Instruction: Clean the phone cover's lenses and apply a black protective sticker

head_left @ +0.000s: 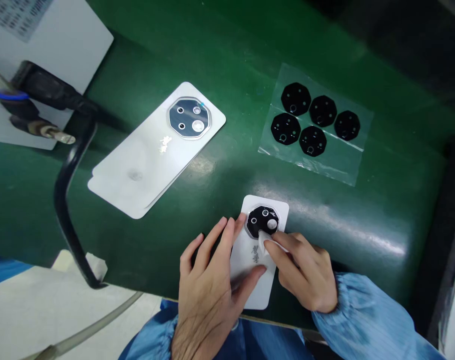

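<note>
The white panel [263, 287] is lying flat on the counter [235, 170], near the front edge and directly before the person. It is showing rounded corners, a smooth face and, near its far end, a glossy black octagonal lens plate [255, 225] with ring-shaped openings and one larger pale disc. The left hand [210, 285] is bracing the panel from the left; its fingers are spreading apart, with the thumb resting across the face. The right hand [306, 272] is pinching a soft white cloth [264, 242] between narrowed fingers and pressing it against the near edge of the plate.

Beyond and to the left, a stack of white panels [144, 165] is resting at a slant; the top one is carrying a grey-blue octagonal plate in a bright rim. To the right, a clear, creased plastic sheet [336, 170] is bearing five matt-black octagonal pieces [295, 99] with small holes.

Brush-style characters are marking both panel faces, dark grey on the near one and gold on the stack; I am not reading them with certainty. A printed label [22, 15] on the white box [80, 45] is appearing too blurred to read.
</note>
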Motion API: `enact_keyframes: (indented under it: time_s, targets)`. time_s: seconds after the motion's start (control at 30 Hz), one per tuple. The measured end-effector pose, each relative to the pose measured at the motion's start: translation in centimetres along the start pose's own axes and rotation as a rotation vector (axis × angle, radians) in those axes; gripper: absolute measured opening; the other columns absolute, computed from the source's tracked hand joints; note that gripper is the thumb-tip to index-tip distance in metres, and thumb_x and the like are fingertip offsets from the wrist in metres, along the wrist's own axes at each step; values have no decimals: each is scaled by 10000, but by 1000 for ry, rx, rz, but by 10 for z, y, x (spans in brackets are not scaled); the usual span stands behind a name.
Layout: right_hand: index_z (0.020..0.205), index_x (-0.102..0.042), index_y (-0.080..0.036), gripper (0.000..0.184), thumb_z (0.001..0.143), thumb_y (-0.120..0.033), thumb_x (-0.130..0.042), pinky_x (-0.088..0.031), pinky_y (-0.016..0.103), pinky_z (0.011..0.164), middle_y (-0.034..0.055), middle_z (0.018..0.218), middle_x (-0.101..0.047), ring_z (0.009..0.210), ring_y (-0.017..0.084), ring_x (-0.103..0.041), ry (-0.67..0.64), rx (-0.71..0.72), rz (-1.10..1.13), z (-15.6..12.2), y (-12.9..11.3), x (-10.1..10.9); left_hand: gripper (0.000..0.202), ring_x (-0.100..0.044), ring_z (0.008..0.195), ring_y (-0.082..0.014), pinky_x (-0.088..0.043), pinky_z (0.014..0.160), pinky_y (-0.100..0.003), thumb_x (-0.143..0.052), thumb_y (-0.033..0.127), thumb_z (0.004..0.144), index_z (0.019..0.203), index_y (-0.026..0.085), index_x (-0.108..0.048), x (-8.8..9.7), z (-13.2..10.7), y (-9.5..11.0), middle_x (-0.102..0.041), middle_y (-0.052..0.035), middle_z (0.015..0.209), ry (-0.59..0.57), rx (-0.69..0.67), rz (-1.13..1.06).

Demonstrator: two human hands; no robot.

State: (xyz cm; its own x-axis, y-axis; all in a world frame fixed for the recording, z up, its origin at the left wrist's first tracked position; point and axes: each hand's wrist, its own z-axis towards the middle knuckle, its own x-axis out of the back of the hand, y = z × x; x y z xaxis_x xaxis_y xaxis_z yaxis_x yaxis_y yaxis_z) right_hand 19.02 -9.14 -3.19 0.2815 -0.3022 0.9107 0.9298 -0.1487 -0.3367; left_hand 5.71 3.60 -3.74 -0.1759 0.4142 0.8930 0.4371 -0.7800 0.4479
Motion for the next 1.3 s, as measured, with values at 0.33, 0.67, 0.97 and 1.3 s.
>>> enact_keyframes:
  time_s: [0.33,0.67,0.97,1.3]
  targets:
    - [1130,-586,-90,271,949,-88,-384,-381,285,515,129,1013,-637,893,202,-591,-110,-57,-89,1,-10,7,699,-498,1187,-253,-272,1036,-374,-585,475,861,1429,149,-340,0,2,0,-600,-90,1303,-15,7,-22]
    - [1078,-639,-222,389,843,32,-462,-429,243,453,52,993,-566,589,96,-565,164,-469,505,0,1,6,672,-510,1170,-269,-292,1012,-373,-586,485,850,1387,126,-401,1,3,2,-596,-111,1294,3,10,-8]
    - [1044,-632,-204,379,823,60,-474,-421,261,505,57,962,-561,656,119,-535,151,-424,405,1,-3,6,706,-518,1169,-265,-302,1016,-368,-605,495,833,1407,149,-384,0,1,1,-580,-103,1321,5,26,-1]
    - [1046,-587,-145,299,856,37,-447,-412,256,485,85,952,-637,678,130,-601,4,-181,93,7,-5,6,678,-483,1201,-258,-276,1028,-370,-572,477,868,1420,149,-354,2,0,2,-583,-96,1320,-8,7,-27]
